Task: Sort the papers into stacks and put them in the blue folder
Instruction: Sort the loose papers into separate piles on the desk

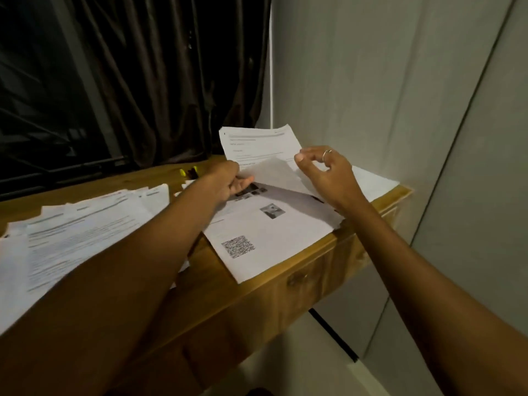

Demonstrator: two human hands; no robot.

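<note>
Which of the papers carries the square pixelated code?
The flat sheet at the desk's near right edge; the lifted sheet and the left pile show no such code.

The surface (257,284) is varnished wood with a visible grain and a slight sheen. Matt white printed paper sheets (274,232) lie on it. The dark curtain (160,81) at the far left is cloth with a soft lustre.

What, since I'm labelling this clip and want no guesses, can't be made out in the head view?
- Blue folder: nowhere in the head view.
- Print on the left papers: blurred, and the frame's left edge cuts them off.
- QR page: its top is hidden by the lifted sheets and the left hand.
- Yellow items: too small and dim to identify.
</note>
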